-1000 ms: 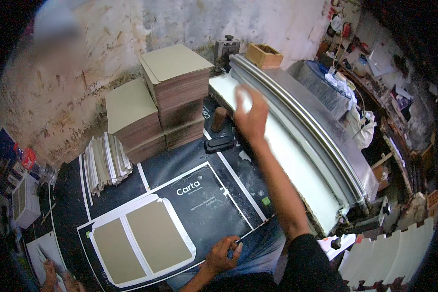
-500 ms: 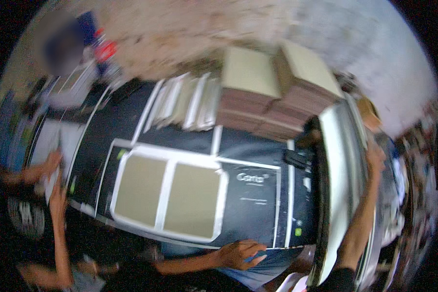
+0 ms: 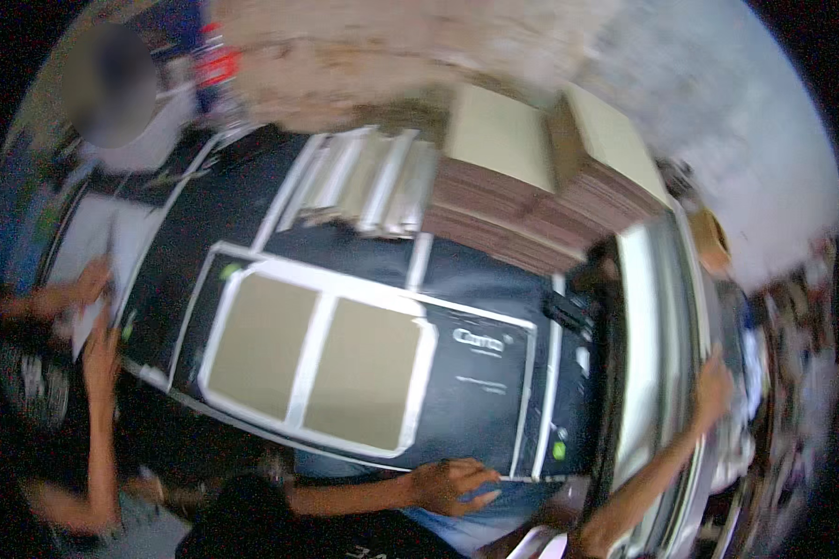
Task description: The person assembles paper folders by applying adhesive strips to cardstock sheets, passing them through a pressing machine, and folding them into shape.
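Observation:
Two olive-grey boards [image 3: 364, 377], side by side with a white border around them, lie on a black printed sheet [image 3: 475, 401] before me. At the front edge of the sheet is my left hand [image 3: 452, 486], above my blue jeans. Its fingers are loosely bent and apart from the thumb; I see nothing held. To the right, my right hand [image 3: 713, 387] touches the outer side of a long white-and-grey stack of sheets or panels [image 3: 657, 345]. Blur hides how its fingers close there.
Tall stacks of cut boards [image 3: 499, 130] stand at the back, beside a row of pale strips [image 3: 364, 182]. A tape roll [image 3: 710, 240] sits far right. At left, a co-worker's hands [image 3: 98, 317] handle a white sheet. A red-labelled bottle [image 3: 216, 70] stands behind.
My right hand has drawn nearer to me along the long stack. My left hand stays near the sheet's front edge. The whole view has tilted slightly.

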Demonstrator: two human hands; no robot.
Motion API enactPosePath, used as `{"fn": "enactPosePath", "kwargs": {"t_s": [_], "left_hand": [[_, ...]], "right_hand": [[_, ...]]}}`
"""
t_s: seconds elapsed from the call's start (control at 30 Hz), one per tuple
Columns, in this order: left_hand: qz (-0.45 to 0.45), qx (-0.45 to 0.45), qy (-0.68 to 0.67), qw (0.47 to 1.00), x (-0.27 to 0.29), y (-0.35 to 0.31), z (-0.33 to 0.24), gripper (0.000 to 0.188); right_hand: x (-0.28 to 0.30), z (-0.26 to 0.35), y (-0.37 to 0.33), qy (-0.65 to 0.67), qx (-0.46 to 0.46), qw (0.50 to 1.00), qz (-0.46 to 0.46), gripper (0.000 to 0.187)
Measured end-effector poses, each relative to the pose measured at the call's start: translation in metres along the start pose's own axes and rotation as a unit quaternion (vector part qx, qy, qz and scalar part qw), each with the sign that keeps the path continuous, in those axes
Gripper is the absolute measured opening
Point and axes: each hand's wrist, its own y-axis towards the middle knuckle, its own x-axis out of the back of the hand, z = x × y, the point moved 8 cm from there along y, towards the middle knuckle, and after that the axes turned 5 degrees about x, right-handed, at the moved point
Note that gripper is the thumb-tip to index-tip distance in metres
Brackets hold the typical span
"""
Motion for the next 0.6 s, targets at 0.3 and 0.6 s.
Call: {"fn": "enactPosePath", "kwargs": {"t_s": [0.3,0.6], "left_hand": [[0.04,0.095,-0.073,0.992,0.01,0.008,0.005,0.021],[0.044,0.096,-0.078,0.991,0.015,0.004,0.003,0.018]], "right_hand": [[0.11,0.011,-0.071,0.224,-0.286,0.924,0.118,0.078],[0.153,0.037,-0.131,0.199,-0.276,0.94,0.02,0.076]]}}
